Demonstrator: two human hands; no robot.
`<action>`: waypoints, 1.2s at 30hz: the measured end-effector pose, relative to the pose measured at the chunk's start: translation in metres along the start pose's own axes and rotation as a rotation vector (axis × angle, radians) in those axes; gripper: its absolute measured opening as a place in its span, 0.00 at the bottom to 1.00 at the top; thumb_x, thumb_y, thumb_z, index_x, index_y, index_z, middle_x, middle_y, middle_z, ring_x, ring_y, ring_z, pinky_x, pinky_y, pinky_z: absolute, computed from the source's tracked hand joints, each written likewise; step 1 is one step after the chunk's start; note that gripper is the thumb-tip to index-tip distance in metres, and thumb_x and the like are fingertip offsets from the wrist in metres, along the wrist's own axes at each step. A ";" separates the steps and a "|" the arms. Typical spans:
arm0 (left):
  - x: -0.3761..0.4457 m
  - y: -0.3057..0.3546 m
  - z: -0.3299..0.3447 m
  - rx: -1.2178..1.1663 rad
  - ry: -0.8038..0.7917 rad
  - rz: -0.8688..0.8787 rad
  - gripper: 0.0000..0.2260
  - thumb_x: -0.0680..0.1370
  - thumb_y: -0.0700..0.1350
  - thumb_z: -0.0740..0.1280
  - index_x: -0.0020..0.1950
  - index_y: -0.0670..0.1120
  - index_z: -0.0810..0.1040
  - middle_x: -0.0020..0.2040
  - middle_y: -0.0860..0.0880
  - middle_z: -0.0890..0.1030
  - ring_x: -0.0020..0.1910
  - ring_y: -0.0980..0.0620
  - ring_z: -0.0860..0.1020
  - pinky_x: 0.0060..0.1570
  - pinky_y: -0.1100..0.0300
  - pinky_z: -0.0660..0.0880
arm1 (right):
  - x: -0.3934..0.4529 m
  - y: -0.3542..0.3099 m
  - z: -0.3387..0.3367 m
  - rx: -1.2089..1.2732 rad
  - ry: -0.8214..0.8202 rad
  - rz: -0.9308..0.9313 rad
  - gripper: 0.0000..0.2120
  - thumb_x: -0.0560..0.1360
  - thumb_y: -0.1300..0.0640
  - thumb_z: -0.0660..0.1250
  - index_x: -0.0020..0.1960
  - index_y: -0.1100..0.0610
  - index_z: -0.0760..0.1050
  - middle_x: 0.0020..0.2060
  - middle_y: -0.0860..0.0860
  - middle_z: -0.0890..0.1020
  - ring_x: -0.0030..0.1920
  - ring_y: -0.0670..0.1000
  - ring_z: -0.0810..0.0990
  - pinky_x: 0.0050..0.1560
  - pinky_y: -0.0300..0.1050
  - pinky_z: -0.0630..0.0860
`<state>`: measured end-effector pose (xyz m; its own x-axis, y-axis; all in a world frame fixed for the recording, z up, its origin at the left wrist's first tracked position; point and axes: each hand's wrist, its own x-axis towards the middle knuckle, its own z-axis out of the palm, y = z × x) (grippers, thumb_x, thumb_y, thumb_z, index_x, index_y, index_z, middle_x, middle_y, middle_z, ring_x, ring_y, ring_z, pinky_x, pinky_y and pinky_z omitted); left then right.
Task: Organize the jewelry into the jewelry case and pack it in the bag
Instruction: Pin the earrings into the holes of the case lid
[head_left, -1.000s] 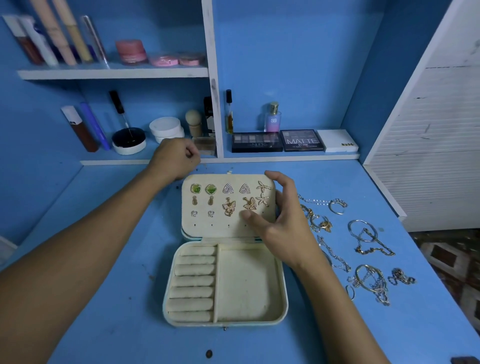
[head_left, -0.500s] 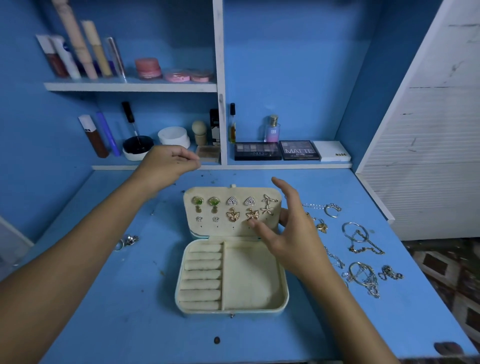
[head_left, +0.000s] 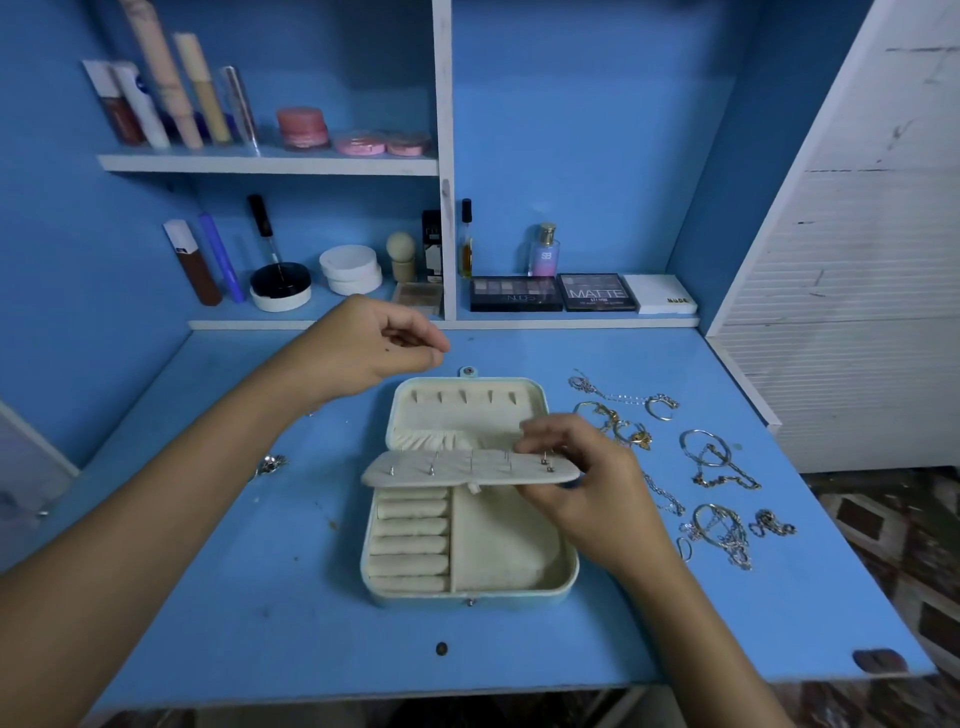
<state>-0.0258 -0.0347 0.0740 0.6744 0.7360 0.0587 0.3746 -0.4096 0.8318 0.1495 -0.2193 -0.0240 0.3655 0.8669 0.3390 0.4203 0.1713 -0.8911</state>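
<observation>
right hand (head_left: 587, 483) fingers pinch flap (head_left: 470, 467) right end | flap lies crosswise over case (head_left: 467, 545) | left hand (head_left: 371, 345) loosely curled, empty, behind

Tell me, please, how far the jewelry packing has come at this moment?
Early to middle. Done: earrings sit pinned in the earring panel; their posts poke through its back. In hand: the right hand has this panel in its grip, folded down over the open jewelry case; the left hand hovers half-curled. Left: chains and bracelets lie loose on the table, ring rolls are bare, the case is open, no bag is visible.
</observation>
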 end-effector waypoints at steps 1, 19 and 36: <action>-0.002 0.003 0.002 0.013 -0.028 0.002 0.05 0.74 0.42 0.75 0.46 0.51 0.85 0.46 0.55 0.86 0.49 0.58 0.83 0.57 0.64 0.77 | 0.000 0.001 0.000 0.003 0.004 -0.006 0.16 0.68 0.64 0.79 0.50 0.50 0.81 0.43 0.42 0.84 0.47 0.44 0.83 0.46 0.34 0.75; -0.009 0.019 0.041 0.245 -0.357 0.059 0.03 0.75 0.46 0.74 0.45 0.55 0.85 0.44 0.56 0.85 0.46 0.58 0.81 0.45 0.70 0.75 | -0.003 0.009 0.000 -0.052 0.053 -0.069 0.09 0.66 0.61 0.77 0.46 0.53 0.85 0.46 0.43 0.85 0.51 0.44 0.83 0.51 0.34 0.76; -0.009 0.025 0.046 0.340 -0.519 0.136 0.02 0.77 0.48 0.72 0.48 0.54 0.84 0.43 0.62 0.83 0.45 0.66 0.78 0.45 0.76 0.68 | -0.001 0.011 0.000 -0.120 0.046 -0.134 0.08 0.67 0.59 0.76 0.46 0.54 0.86 0.44 0.42 0.86 0.51 0.43 0.82 0.52 0.32 0.74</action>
<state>0.0067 -0.0769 0.0689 0.9189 0.3434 -0.1944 0.3875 -0.6924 0.6086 0.1540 -0.2186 -0.0344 0.3365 0.8171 0.4680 0.5627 0.2240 -0.7957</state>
